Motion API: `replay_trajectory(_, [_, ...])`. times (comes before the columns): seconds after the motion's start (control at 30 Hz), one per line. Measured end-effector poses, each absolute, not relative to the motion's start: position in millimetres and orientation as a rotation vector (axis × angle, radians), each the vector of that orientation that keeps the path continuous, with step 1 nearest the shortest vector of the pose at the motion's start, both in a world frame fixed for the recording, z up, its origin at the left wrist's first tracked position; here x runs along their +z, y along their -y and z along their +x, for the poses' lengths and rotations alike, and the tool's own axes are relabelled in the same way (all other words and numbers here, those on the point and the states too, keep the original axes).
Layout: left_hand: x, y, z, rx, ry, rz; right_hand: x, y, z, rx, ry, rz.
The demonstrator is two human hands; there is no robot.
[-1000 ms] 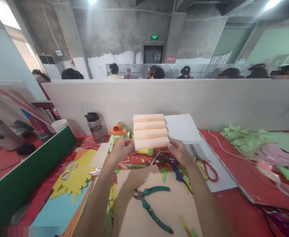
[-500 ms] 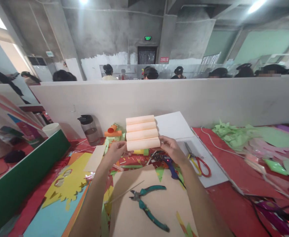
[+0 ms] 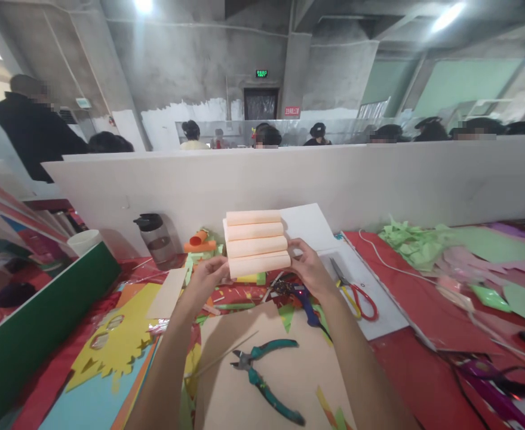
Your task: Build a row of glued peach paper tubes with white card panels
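Observation:
A peach piece of rolled paper (image 3: pixel 257 244), made of several tubes side by side, is held up over the table. My left hand (image 3: pixel 208 278) grips its lower left corner, fingers closed. At the lower right end, my right hand (image 3: pixel 310 268) pinches it between thumb and fingers. Below, teal-handled cutting pliers (image 3: pixel 262 373) lie with handles spread on a large beige sheet (image 3: pixel 226 400). A blue glue gun (image 3: pixel 307 304) rests just under my right hand. Scissors (image 3: pixel 356 295) with red and yellow handles lie on a white board (image 3: pixel 385 316) to the right.
A water bottle (image 3: pixel 155 242) stands by the white partition (image 3: pixel 190 185), near an orange paper roll (image 3: pixel 199 242). Yellow cut paper (image 3: pixel 119 334) and a green board (image 3: pixel 51 334) are at left. Crumpled green paper (image 3: pixel 408 243) and a white cable (image 3: pixel 392 266) lie at right. People sit beyond the partition.
The rolled paper stays in both hands and is tipped slightly, with its back sheet now showing at the left edge. The view shifts a little. A person in dark clothes appears farther in at left.

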State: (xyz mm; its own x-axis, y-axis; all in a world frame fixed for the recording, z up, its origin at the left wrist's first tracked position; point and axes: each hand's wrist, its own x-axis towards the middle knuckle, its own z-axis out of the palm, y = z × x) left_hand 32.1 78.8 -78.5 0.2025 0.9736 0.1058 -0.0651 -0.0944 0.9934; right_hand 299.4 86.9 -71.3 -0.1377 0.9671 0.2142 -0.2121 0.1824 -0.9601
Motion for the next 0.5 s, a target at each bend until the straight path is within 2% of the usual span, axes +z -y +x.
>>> replay_trajectory(0.5, [-62.6, -71.7, 45.1, 1.124, -0.992, 1.384, -79.2, -91.2, 302.4, 1.269, 1.155, -0.805])
